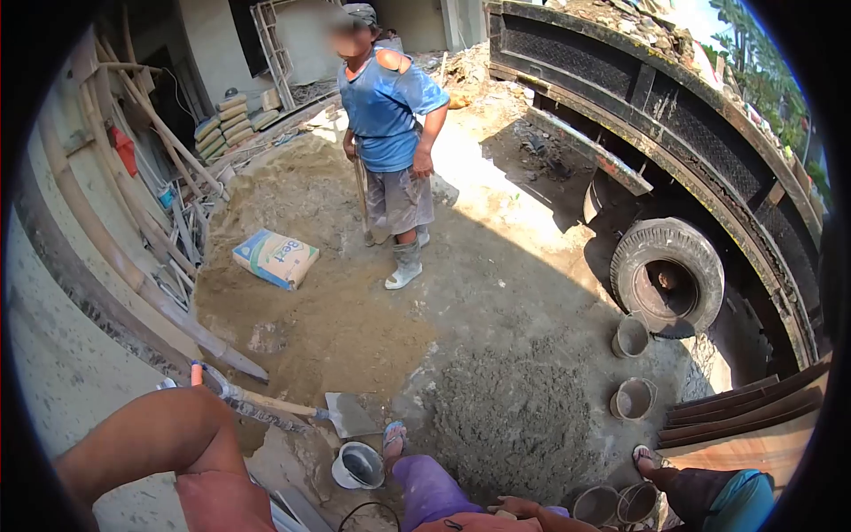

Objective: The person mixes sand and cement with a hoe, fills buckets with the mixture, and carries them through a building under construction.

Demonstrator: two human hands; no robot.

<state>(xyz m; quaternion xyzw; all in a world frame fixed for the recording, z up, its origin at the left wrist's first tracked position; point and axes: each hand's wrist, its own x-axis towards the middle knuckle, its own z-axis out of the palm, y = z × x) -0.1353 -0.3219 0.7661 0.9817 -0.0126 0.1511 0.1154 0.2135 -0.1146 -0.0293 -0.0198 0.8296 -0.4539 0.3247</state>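
My left arm [151,434] is bent at the lower left, and its hand is outside the picture. My right hand [520,507] rests low at the bottom edge by my shirt and purple trousers [430,488]; I cannot tell what its partly hidden fingers hold. Near my sandalled foot lies a shovel [353,414], its wooden shaft running left to an orange grip. Just below the blade sits a pale bucket [358,465]. A patch of wet grey mortar [505,412] spreads in front of me, bordering a sand heap [310,341].
A co-worker [386,115] in a blue shirt stands ahead, holding a long handle. A cement bag [277,258] lies on the sand. Buckets [633,399] stand at right, near a truck tyre [667,277]. Bamboo poles [133,239] lean left; stacked sacks [232,115] are behind.
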